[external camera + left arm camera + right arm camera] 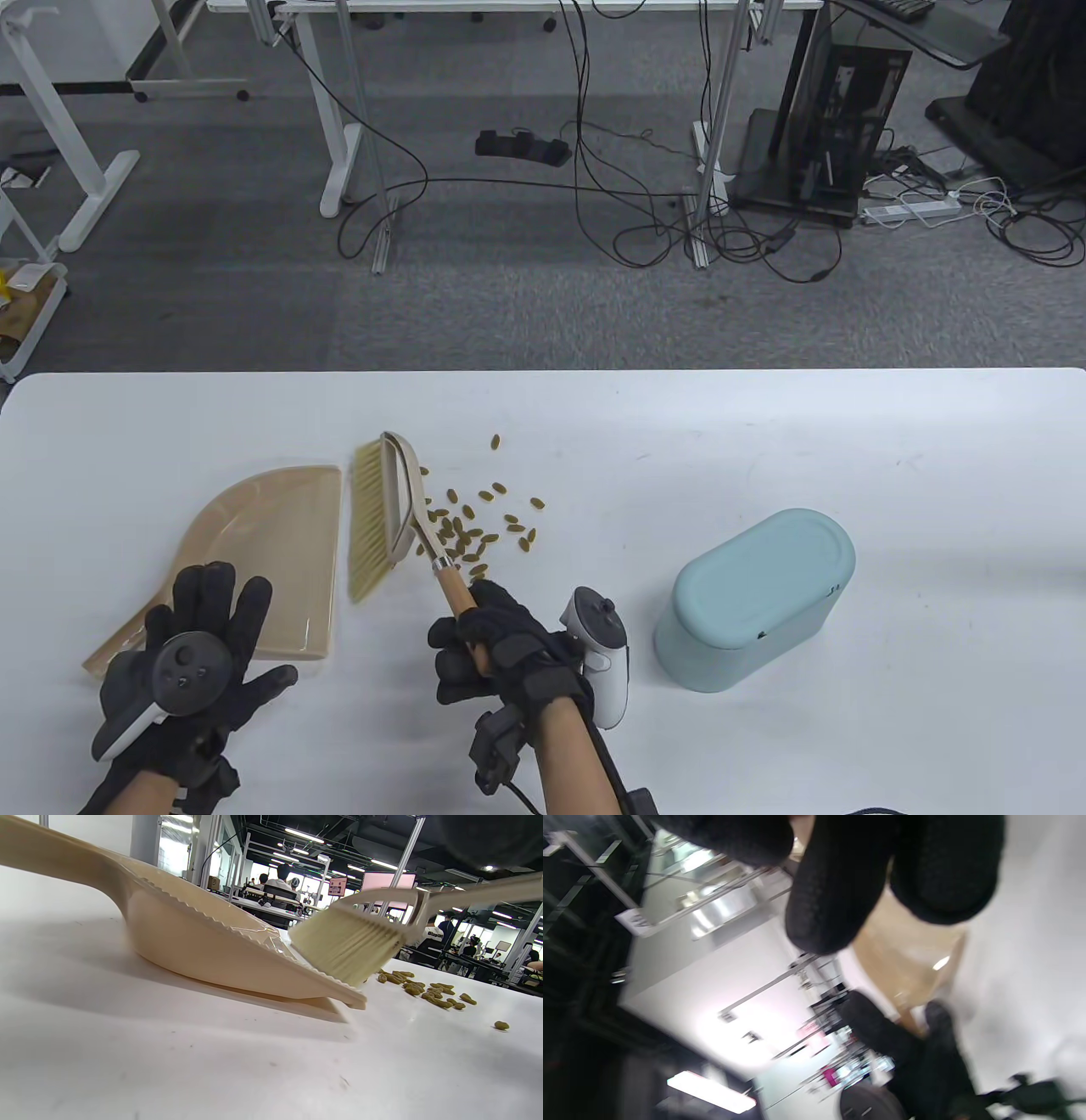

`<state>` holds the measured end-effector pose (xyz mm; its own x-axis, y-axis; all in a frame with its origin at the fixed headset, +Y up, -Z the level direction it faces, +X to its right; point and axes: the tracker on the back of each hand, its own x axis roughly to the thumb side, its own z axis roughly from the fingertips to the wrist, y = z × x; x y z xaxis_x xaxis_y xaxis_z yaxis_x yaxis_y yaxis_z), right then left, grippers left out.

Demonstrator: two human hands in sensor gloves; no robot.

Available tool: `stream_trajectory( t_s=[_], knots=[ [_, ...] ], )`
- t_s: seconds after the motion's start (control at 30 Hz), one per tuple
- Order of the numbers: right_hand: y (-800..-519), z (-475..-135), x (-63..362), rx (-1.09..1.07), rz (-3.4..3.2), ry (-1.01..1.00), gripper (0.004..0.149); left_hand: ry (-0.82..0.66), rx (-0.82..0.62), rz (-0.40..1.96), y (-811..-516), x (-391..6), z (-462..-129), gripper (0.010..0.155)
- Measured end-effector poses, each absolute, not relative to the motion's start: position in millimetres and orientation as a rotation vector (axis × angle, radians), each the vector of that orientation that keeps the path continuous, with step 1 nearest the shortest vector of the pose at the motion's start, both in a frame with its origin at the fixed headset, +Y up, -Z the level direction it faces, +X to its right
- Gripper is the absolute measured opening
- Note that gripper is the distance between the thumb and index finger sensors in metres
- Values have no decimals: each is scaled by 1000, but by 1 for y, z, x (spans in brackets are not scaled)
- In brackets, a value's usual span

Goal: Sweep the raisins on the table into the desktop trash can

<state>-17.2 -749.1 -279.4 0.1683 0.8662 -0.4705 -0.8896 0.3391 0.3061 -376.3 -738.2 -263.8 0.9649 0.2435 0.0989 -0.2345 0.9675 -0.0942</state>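
Several raisins (475,531) lie scattered mid-table; they also show in the left wrist view (428,988). A beige dustpan (271,560) lies flat to their left, its lip facing the raisins, also in the left wrist view (203,946). My right hand (492,649) grips the wooden handle of a hand brush (386,518), whose pale bristles (348,948) hang just above the dustpan's lip. My left hand (199,662) lies spread over the dustpan's handle end, fingers extended. The pale blue desktop trash can (759,598) stands to the right, lid shut.
The white table (764,441) stretches wide around the objects. Its far edge runs across the middle of the table view, with grey carpet, desk legs and cables beyond. The right wrist view is blurred, showing gloved fingertips (835,899) and the dustpan (908,959).
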Motion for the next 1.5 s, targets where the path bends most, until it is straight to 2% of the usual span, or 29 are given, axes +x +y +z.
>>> stream_trajectory(
  t_s=[0.1, 0.17, 0.3, 0.43, 0.6, 0.67, 0.83, 0.93, 1.0, 1.13, 1.27, 1.5],
  knots=[
    [-748, -280, 1, -123, 1578, 662, 80, -111, -87, 235, -739, -375, -265, 93],
    [-745, -278, 14, -72, 1818, 669, 81, -108, -92, 233, -740, -375, -265, 93],
    [-740, -265, 38, -159, 1744, 635, 78, -101, -103, 230, -740, -375, -264, 93],
    [-733, -253, 70, -157, 1853, 636, 71, -96, -118, 212, -742, -373, -264, 92],
    [-726, -241, 96, -203, 1839, 607, 77, -91, -127, 202, -743, -373, -264, 92],
    [-721, -241, 103, -141, 1784, 591, 75, -83, -133, 202, -742, -373, -263, 92],
    [-711, -254, 93, -28, 1550, 446, 75, -75, -134, 207, -743, -374, -264, 92],
    [-715, -272, 72, -57, 1479, 401, 76, -71, -137, 203, -742, -374, -264, 92],
    [-725, -287, 58, -124, 1430, 368, 77, -70, -131, 212, -741, -374, -264, 92],
    [-751, -300, 43, -147, 1280, 490, 77, -49, -144, 217, -742, -377, -266, 92],
    [-750, -282, 53, -137, 1212, 481, 77, -67, -139, 257, -740, -379, -266, 92],
    [-748, -227, 86, -118, 1145, 523, 79, -99, -161, 189, -745, -369, -268, 93]
  ],
)
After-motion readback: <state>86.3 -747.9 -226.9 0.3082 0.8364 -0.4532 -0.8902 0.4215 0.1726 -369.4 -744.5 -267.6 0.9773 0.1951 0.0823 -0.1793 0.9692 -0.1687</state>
